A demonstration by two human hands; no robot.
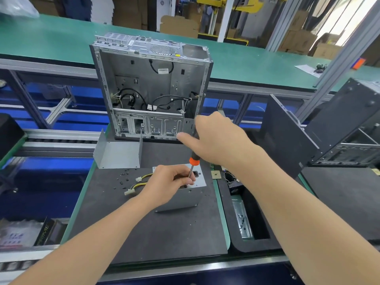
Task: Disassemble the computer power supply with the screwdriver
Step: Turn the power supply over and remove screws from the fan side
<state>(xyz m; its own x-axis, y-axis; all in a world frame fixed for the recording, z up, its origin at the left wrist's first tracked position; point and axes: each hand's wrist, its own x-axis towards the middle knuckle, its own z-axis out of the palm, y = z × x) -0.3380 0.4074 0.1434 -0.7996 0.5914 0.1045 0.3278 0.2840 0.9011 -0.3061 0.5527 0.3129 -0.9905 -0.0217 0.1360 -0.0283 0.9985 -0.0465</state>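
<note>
Where the dark foam mat covers the tabletop nearest the viewer, the power supply stands on it, a grey metal box with its socket face turned up. Left hand rests on that top face, fingers curled, pinching the screwdriver low on its steel shaft. Screwdriver near upright, tip down toward the socket face; the tip itself is hidden by the fingers. Right hand above, wrapped round the black handle over the orange collar, one finger sticking out to the left. Yellow-and-black cables with white plugs trail left from under the left hand. Loose black screws lie scattered on the mat just left of the cables. Behind them, a bent grey metal cover sits open side up. Small square chip lies right of the supply. Further back, an open computer case stands with black wires inside. Black side panel leans at the right. Beyond, a green conveyor belt, then cardboard boxes.
</note>
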